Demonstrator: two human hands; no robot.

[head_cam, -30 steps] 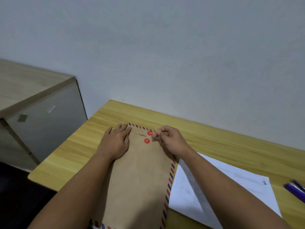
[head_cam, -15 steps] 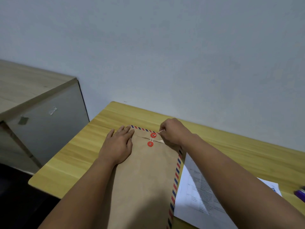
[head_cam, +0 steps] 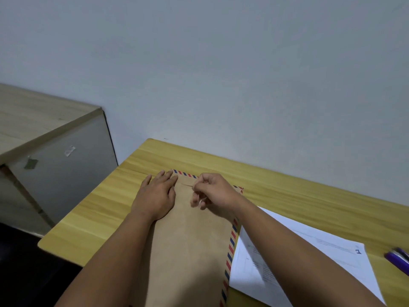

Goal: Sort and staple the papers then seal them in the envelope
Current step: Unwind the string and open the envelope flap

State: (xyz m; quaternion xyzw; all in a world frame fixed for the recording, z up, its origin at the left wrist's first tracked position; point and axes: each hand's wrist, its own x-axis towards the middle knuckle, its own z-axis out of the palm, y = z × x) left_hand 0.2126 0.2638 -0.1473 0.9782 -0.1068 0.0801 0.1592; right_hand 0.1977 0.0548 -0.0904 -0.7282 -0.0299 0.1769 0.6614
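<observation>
Brown kraft paper fills the near middle of the view: the envelope [head_cam: 190, 247] lies flat on the table [head_cam: 93, 220], its long side running away from the person, with a red-and-blue striped border along its right and far edges. Just right of it, touching or slightly under that striped edge, lies a white printed sheet [head_cam: 314, 260] marked "1" at its far corner. A purple pen [head_cam: 397, 261] sits at the right border of the view, apart from the sheet.

Farther out, the left hand [head_cam: 156, 196] rests palm down on the envelope's far left part, fingers straight and close together, tips reaching the far striped edge. The right hand [head_cam: 213, 193] is over the flap area, fingers curled in, thumb and forefinger pinched together at the closure; a thin pale strand shows by the fingers, but whether it is gripped cannot be told. The closure buttons are hidden under this hand.

Beyond the table stands a grey wall [head_cam: 221, 74]; a wooden cabinet [head_cam: 51, 151] stands to the left.
</observation>
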